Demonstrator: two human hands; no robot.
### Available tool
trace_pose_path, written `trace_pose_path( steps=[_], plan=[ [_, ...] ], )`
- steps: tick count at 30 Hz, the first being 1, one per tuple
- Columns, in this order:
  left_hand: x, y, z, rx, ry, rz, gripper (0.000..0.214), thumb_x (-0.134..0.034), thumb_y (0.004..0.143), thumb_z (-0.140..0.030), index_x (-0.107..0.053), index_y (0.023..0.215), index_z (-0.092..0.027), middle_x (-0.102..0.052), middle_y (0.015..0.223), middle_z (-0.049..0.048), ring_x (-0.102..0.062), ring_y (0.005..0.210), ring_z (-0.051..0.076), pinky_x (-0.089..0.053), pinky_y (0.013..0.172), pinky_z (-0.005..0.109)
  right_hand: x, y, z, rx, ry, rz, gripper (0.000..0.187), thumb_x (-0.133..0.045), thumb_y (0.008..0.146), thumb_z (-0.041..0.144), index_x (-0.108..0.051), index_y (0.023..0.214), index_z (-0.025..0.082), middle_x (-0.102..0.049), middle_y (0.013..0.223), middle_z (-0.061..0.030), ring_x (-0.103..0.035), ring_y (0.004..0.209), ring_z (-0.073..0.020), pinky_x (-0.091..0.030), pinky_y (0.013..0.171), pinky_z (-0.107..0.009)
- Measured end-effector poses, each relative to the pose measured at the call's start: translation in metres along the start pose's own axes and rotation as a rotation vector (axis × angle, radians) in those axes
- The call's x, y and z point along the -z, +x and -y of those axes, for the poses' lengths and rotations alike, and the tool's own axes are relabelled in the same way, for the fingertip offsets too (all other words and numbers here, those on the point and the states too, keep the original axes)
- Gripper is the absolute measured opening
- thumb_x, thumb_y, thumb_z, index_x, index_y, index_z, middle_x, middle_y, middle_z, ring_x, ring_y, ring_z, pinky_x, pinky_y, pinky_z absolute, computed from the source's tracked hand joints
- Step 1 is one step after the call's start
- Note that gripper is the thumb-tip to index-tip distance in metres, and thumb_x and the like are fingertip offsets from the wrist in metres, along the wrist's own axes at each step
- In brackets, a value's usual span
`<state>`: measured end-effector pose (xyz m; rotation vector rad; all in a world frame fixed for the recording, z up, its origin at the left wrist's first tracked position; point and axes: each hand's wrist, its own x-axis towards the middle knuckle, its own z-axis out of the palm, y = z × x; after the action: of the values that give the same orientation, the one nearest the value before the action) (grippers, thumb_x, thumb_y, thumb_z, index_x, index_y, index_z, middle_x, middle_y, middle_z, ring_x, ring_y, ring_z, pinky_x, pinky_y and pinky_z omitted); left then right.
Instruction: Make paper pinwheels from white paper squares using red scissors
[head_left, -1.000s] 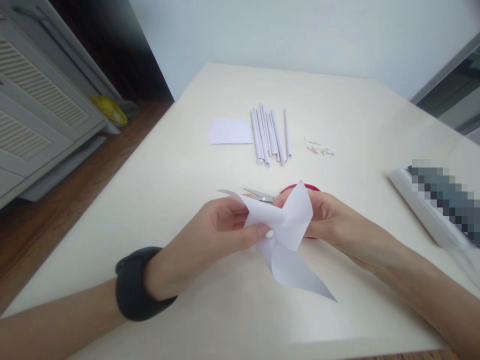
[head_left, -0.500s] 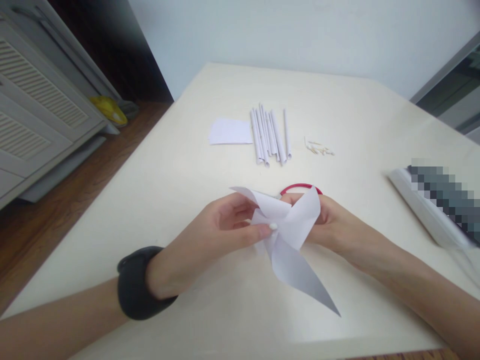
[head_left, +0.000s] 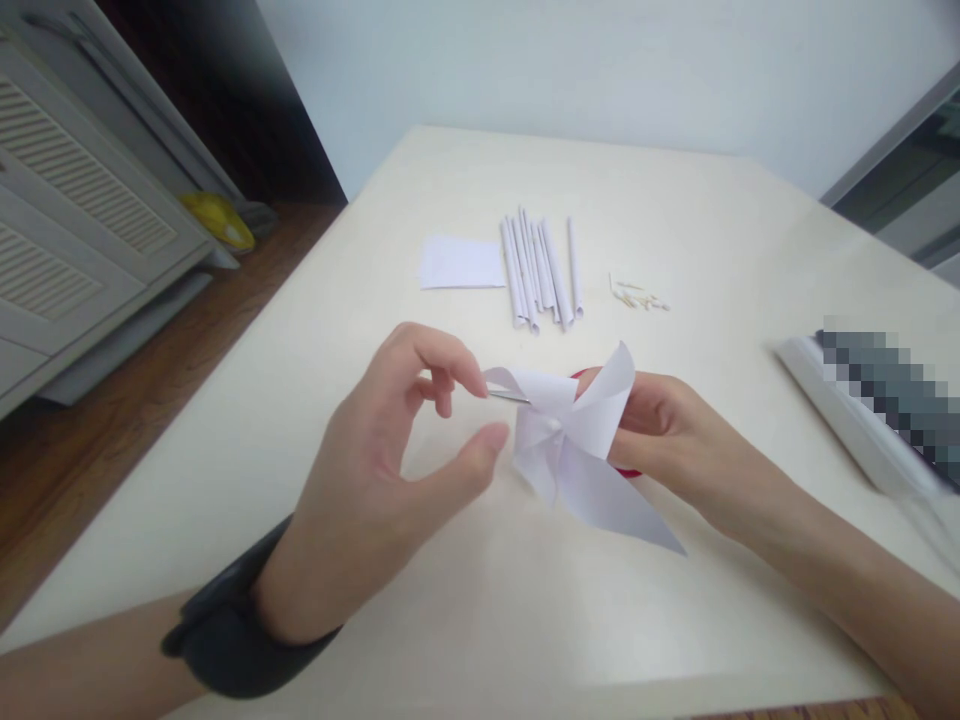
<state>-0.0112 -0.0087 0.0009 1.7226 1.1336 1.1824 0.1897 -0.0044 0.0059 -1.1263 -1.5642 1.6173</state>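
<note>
Above the near part of the desk (head_left: pixel 450 640), a white paper pinwheel (head_left: pixel 592 436) is held up, with a white nub (head_left: pixel 553 427) at its centre. It is grasped from behind by the fingers of the right hand (head_left: pixel 664 425), though their tips are partly hidden. On the left hand (head_left: pixel 382 465), fingers and thumb are parted just beside the pinwheel; contact cannot be told. The blades seem to be being adjusted; a steady right hold and light left touch would be called for. Behind, red-handled scissors (head_left: pixel 628 472) are partly covered; beyond, paper tubes (head_left: pixel 551 275) are laid out.
</note>
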Motion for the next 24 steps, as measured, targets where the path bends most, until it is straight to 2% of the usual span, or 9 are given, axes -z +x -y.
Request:
trace_pose_path(
  steps=[3, 5, 9, 16, 20, 24],
  plan=[
    [-0.002, -0.003, -0.006, -0.067, 0.255, 0.085, 0.013, -0.061, 0.072, -0.014, -0.058, 0.080, -0.024, -0.044, 0.096, 0.0024, -0.045, 0.094, 0.020, -0.034, 0.088, 0.033, 0.000, 0.000, 0.001, 0.013, -0.031, 0.002, 0.012, -0.055, 0.080, 0.014, -0.061, 0.083, 0.024, -0.057, 0.080, 0.0028, -0.055, 0.069, -0.0106, -0.041, 0.057, -0.020],
    [-0.003, -0.003, -0.005, -0.071, 0.300, 0.101, 0.010, -0.061, 0.073, -0.017, -0.061, 0.081, -0.024, -0.044, 0.099, 0.0029, -0.045, 0.098, 0.022, -0.033, 0.091, 0.035, -0.001, 0.001, 0.002, 0.027, -0.067, -0.019, 0.009, -0.056, 0.080, 0.016, -0.061, 0.083, 0.023, -0.058, 0.084, 0.0016, -0.057, 0.073, -0.0128, -0.044, 0.063, -0.023],
    [-0.003, 0.003, 0.002, -0.042, 0.299, 0.135, 0.006, -0.062, 0.075, -0.022, -0.063, 0.080, -0.024, -0.047, 0.097, 0.0025, -0.047, 0.098, 0.021, -0.034, 0.092, 0.036, -0.003, 0.004, 0.000, 0.054, -0.204, -0.046, 0.005, -0.056, 0.079, 0.019, -0.060, 0.082, 0.021, -0.058, 0.087, -0.0008, -0.057, 0.079, -0.0164, -0.045, 0.070, -0.028],
    [-0.004, 0.010, 0.003, 0.009, 0.273, 0.175, 0.004, -0.061, 0.076, -0.026, -0.065, 0.078, -0.024, -0.051, 0.093, 0.0026, -0.049, 0.093, 0.021, -0.037, 0.089, 0.035, -0.007, 0.002, -0.002, 0.177, -0.374, -0.132, 0.012, -0.053, 0.079, 0.011, -0.054, 0.083, 0.022, -0.058, 0.083, -0.0005, -0.057, 0.081, -0.0167, -0.044, 0.065, -0.027],
    [-0.004, 0.009, 0.003, 0.026, 0.216, 0.173, 0.005, -0.063, 0.075, -0.028, -0.065, 0.076, -0.024, -0.052, 0.092, 0.0026, -0.050, 0.091, 0.020, -0.038, 0.089, 0.034, -0.009, 0.000, 0.000, 0.237, -0.481, -0.153, 0.007, -0.053, 0.081, 0.015, -0.054, 0.081, 0.021, -0.058, 0.086, -0.0016, -0.056, 0.079, -0.0161, -0.043, 0.065, -0.027],
    [-0.003, 0.008, 0.004, 0.045, 0.164, 0.181, 0.006, -0.064, 0.076, -0.028, -0.065, 0.074, -0.023, -0.051, 0.091, 0.0022, -0.051, 0.089, 0.018, -0.038, 0.088, 0.032, -0.008, -0.001, 0.001, 0.261, -0.549, -0.165, 0.006, -0.054, 0.080, 0.015, -0.054, 0.081, 0.021, -0.057, 0.080, -0.0003, -0.055, 0.074, -0.0145, -0.041, 0.064, -0.027]
  ],
)
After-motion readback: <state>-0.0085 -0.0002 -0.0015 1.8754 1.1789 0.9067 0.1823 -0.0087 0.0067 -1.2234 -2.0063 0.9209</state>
